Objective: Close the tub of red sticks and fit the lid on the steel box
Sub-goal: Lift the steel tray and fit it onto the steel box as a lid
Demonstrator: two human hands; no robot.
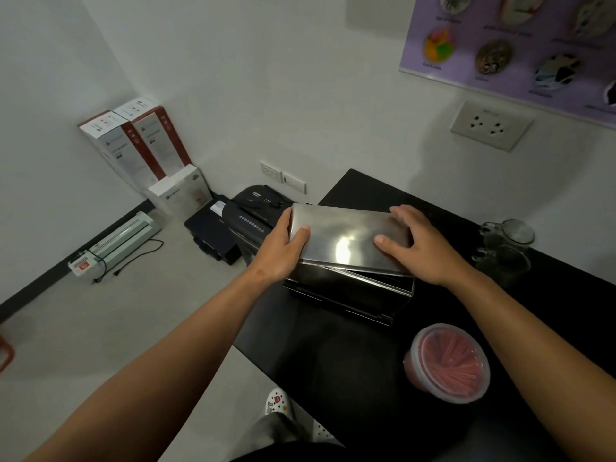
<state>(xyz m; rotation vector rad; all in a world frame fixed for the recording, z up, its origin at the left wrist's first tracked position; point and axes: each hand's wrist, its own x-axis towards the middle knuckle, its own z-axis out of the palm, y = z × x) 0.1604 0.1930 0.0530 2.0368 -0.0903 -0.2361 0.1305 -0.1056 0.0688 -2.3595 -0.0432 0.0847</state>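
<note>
Both hands gripping the steel lid [346, 236]: left hand [281, 253] on its left end, right hand [421, 246] on its right end. Lid tilted over the steel box [350, 291], not seated. Lidded tub of red sticks [448, 361] nearer, on black worktop [316, 355].

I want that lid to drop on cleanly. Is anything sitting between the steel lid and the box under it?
Nothing visible. Both hands hold the lid by its ends, just above the box and slightly askew to it. The narrow gap that shows along the near edge looks clear. The closed tub stands apart, nearer the person.
</note>
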